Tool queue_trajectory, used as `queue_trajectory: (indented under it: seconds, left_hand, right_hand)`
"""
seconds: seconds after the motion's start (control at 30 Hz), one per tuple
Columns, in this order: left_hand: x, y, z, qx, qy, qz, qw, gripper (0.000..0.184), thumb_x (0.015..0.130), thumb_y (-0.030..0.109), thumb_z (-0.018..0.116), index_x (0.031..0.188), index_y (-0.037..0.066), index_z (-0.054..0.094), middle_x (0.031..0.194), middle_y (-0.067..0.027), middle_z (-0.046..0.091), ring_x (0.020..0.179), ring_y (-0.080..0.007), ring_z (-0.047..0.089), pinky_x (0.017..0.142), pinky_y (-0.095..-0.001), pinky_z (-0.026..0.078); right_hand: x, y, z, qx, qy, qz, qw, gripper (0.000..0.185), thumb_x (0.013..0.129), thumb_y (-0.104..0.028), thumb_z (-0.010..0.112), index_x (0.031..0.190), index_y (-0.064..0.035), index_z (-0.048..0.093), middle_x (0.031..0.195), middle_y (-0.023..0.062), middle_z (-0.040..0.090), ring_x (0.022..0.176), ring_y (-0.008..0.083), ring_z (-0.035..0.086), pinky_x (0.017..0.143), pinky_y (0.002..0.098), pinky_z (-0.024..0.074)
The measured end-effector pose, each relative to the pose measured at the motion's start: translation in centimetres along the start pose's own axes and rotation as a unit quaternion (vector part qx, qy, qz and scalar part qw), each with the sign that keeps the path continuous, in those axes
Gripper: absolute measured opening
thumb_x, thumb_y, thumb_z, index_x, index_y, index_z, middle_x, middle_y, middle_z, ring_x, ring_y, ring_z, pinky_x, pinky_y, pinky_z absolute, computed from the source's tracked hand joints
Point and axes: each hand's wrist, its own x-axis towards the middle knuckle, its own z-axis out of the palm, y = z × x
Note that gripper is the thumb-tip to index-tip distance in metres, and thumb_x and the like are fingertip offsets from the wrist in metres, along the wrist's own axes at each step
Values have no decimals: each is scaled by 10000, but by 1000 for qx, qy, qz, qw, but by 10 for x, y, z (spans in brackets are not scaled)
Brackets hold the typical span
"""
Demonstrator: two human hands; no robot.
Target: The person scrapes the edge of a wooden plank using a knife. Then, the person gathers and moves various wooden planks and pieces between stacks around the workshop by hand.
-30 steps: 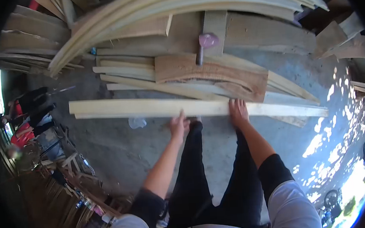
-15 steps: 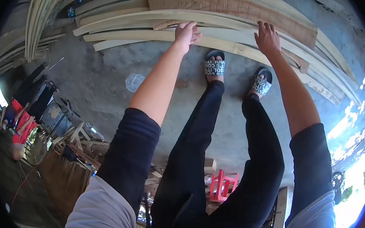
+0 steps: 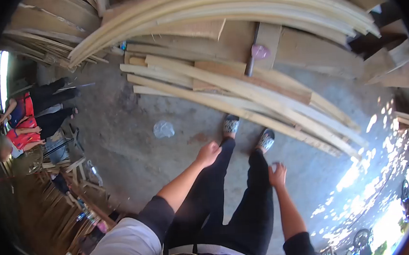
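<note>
My left hand (image 3: 208, 154) hangs in front of my thighs, its fingers curled into a fist with nothing visible in it. Lower and to the right, my right hand (image 3: 278, 174) is beside my leg with its fingers loosely bent and partly apart. A small pale patch shows at its fingers, too unclear to name. Both hands are apart from the wooden planks (image 3: 240, 99), which lie in a loose, overlapping row on the concrete floor just beyond my feet.
A stack of long pale boards (image 3: 196, 9) lies farther off. A pinkish round object (image 3: 260, 52) with a dark rod is near it. Clear plastic (image 3: 163, 129) lies on the floor (image 3: 136, 165). Two people in red and dark clothes (image 3: 28, 116) are at the left.
Both my hands have left the planks and drawn back toward my body. My view has risen, so more of the boards beyond shows. The planks lie on the floor.
</note>
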Motion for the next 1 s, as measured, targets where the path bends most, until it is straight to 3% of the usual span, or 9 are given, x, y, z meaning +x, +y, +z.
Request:
queue_trajectory:
  seconds: [0.07, 0.17, 0.4, 0.5, 0.7, 0.83, 0.9, 0.93, 1.0]
  left_hand:
    - [-39, -3, -31, 6, 31, -19, 999, 321, 898, 361, 650, 929, 42, 626, 883, -119, 709, 842, -243, 692, 744, -367, 530]
    - [-92, -15, -78, -11, 89, -43, 995, 365, 877, 406, 649, 939, 46, 641, 903, -135, 707, 878, -298, 684, 772, -393, 527]
    - [-205, -74, -128, -34, 145, -108, 983, 361, 850, 402, 667, 925, 48, 676, 909, -148, 709, 883, -316, 683, 795, -400, 525]
    - [-233, -94, -137, 48, 78, -122, 988, 331, 845, 377, 666, 934, 58, 675, 930, -173, 696, 901, -352, 666, 805, -416, 522]
    - [-238, -138, -204, 153, -58, 61, 985, 311, 835, 351, 640, 984, 81, 679, 1023, -190, 677, 971, -373, 638, 846, -459, 510]
    - [-213, -125, -292, 252, -53, -14, 966, 327, 834, 326, 595, 1032, 79, 679, 1045, -194, 677, 1012, -378, 634, 867, -466, 510]
    - [-200, -128, -337, 293, -74, -38, 953, 346, 832, 318, 581, 1063, 78, 675, 1052, -194, 679, 1039, -376, 631, 876, -474, 512]
    - [-196, -131, -357, 307, -95, -47, 946, 354, 830, 315, 579, 1073, 76, 673, 1051, -195, 680, 1049, -373, 630, 881, -480, 512]
    - [-199, -131, -389, 343, -97, -60, 932, 363, 829, 317, 579, 1084, 75, 669, 1059, -194, 681, 1054, -366, 632, 888, -488, 511]
  right_hand:
    - [-43, -4, -45, 58, 10, 70, 996, 279, 859, -250, 628, 963, 9, 627, 961, 219, 648, 982, 408, 579, 920, 483, 431]
    - [-92, -3, -94, 82, 22, 149, 985, 282, 863, -255, 618, 938, 17, 638, 882, 203, 695, 881, 398, 655, 811, 471, 508]
    - [-124, 8, -140, 117, 48, 137, 982, 308, 866, -274, 630, 934, 24, 660, 805, 159, 715, 698, 221, 699, 669, 347, 548]
    - [-127, -31, -158, 119, 56, 124, 983, 299, 869, -260, 620, 950, 24, 663, 798, 159, 716, 706, 230, 701, 677, 346, 548]
    - [-161, -106, -143, 124, 60, 131, 982, 312, 867, -262, 620, 947, 36, 664, 794, 155, 717, 703, 229, 708, 667, 343, 553]
    - [-197, -134, -94, 106, 5, 147, 983, 316, 867, -256, 619, 951, 45, 660, 803, 158, 717, 696, 221, 707, 646, 344, 554]
    - [-210, -153, -75, 124, -30, 196, 972, 329, 869, -262, 615, 980, 42, 671, 842, 173, 720, 736, 247, 714, 693, 360, 557]
    - [-219, -179, -79, 96, -24, 210, 973, 342, 843, -301, 627, 970, 8, 699, 879, 211, 712, 897, 381, 684, 831, 434, 525]
    - [-230, -197, -70, 92, 14, 214, 972, 334, 849, -299, 628, 973, 2, 701, 891, 217, 710, 900, 391, 680, 834, 438, 524]
